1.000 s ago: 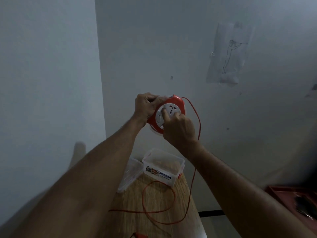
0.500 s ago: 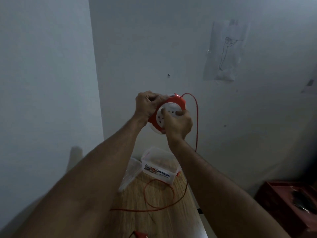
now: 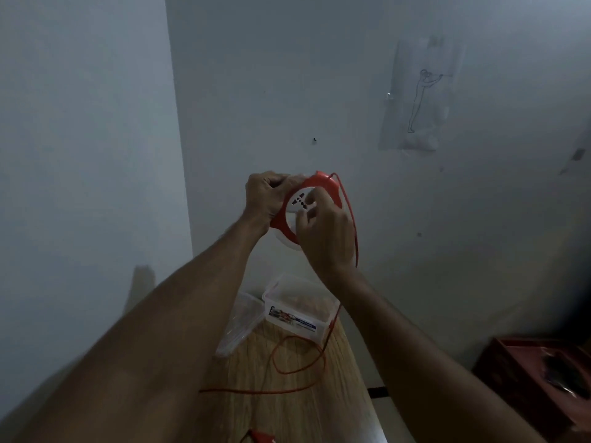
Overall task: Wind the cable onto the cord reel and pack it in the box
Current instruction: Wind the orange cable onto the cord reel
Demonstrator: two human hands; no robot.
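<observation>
We hold the cord reel (image 3: 307,207) raised in front of the wall, well above the desk (image 3: 287,398). Our left hand (image 3: 267,195) grips its red rim at the upper left; our right hand (image 3: 323,231) has fingers curled onto the white socket face, apparently at the winding point. The orange cable (image 3: 350,219) leaves the rim at the top right, drops past the right wrist and lies in loose loops on the desk, so winding is judged unfinished. The clear box (image 3: 299,310) stands open at the far end of the desk, its lid (image 3: 238,327) beside it. For a sound result, we recommend keeping the left grip steady, turning the face evenly, and maintaining light tension so the loops feed in without kinking or snagging the box.
</observation>
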